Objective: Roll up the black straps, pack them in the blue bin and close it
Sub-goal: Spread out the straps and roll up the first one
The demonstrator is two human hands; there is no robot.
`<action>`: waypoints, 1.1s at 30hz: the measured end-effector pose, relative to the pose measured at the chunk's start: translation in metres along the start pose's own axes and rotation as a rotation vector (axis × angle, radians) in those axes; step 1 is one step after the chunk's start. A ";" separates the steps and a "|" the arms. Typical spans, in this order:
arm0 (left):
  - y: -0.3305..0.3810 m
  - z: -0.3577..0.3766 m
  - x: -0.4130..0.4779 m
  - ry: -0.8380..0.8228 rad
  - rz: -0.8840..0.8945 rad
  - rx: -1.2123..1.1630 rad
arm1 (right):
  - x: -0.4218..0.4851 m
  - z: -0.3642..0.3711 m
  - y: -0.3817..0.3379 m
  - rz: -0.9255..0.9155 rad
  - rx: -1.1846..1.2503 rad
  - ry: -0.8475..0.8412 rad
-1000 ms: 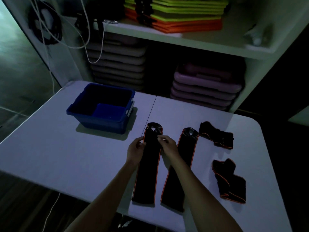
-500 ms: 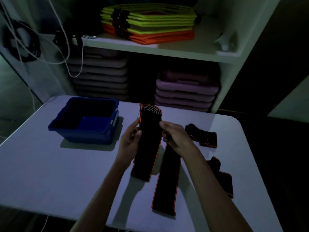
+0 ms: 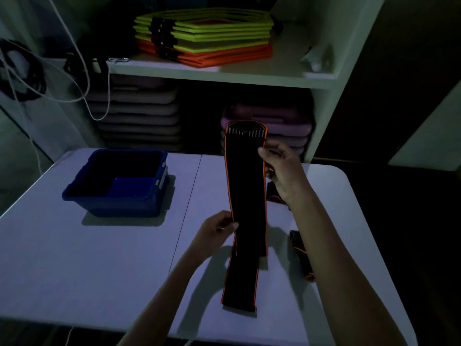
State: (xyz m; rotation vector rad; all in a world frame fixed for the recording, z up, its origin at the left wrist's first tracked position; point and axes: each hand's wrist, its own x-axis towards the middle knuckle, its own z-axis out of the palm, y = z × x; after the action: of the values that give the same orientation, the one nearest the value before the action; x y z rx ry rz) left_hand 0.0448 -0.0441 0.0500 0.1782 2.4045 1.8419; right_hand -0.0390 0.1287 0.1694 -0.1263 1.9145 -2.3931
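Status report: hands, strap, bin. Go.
Left hand and right hand both gripping one black strap, lifted, unrolled. Second strap flat on table. Blue bin open, path unobstructed.

Very dim, bluish cast overall. Light falls from above/front: table (image 3: 99,258) top is the brightest area, shelf (image 3: 224,73) edge w/ neon frames (image 3: 207,26) also lit. Hard shadow under blue bin (image 3: 117,186) and under raised strap (image 3: 245,186). Right side + corners drop to near black. Wide-angle bend at edges. Slight motion blur on left hand (image 3: 219,228), fine detail noisy
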 end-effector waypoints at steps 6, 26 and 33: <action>-0.018 0.017 -0.032 -0.210 -0.153 0.090 | 0.001 -0.024 0.040 0.179 0.039 0.077; -0.072 0.010 -0.049 -0.375 -0.495 0.153 | -0.013 -0.054 0.198 0.516 -0.451 0.452; -0.080 0.011 -0.044 -0.417 -0.446 0.243 | -0.012 -0.059 0.198 0.502 -0.667 0.428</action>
State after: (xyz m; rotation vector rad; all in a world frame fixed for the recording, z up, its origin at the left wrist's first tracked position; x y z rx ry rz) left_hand 0.0876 -0.0615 -0.0296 0.0330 2.1443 1.1869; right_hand -0.0326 0.1439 -0.0365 0.7875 2.4665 -1.4789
